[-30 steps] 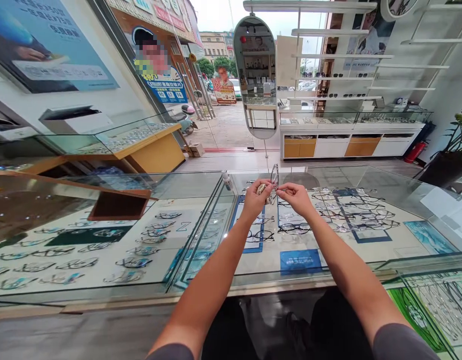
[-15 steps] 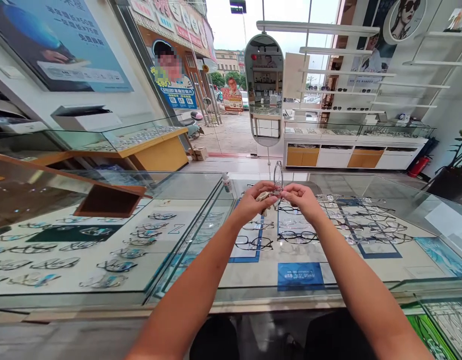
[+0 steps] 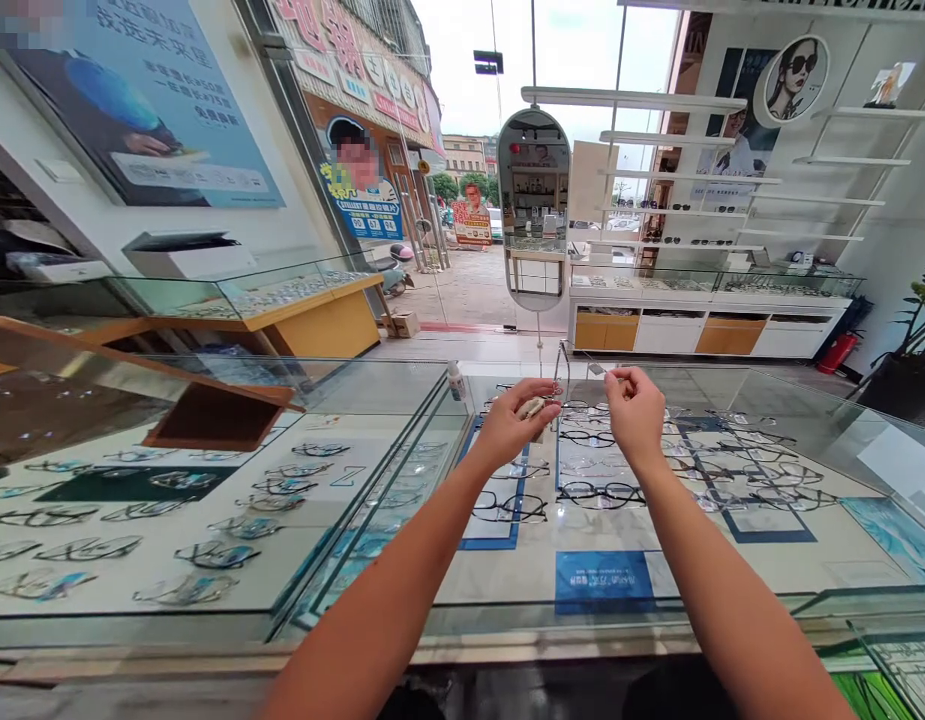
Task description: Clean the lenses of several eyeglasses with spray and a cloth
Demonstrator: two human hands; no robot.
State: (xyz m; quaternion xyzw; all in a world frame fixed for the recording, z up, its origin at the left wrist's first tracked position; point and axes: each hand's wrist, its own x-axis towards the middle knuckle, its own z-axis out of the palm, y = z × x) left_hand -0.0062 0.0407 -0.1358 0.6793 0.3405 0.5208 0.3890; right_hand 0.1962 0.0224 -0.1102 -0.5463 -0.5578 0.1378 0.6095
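Observation:
Above the glass counter, my left hand (image 3: 513,418) is closed around a pair of eyeglasses (image 3: 562,368), which stands edge-on with thin dark frame parts rising past the fingertips. A crumpled beige cloth (image 3: 532,408) is tucked in the same hand. To its right and apart from it, my right hand (image 3: 636,412) pinches a small greyish tag-like piece (image 3: 596,369) between thumb and fingertips; its exact kind is too small to make out. Rows of eyeglasses (image 3: 601,493) lie beneath both hands inside the counter.
A small white spray bottle (image 3: 456,382) stands on the counter left of my hands. An oval mirror (image 3: 535,210) rises beyond it. At left, a brown wooden stand (image 3: 214,415) rests over the glass. A blue card (image 3: 604,580) lies near the front edge.
My hands, previously together at the eyeglasses, have separated. The right hand has moved right with the small greyish piece; the left keeps the eyeglasses and cloth. The view has tilted up slightly.

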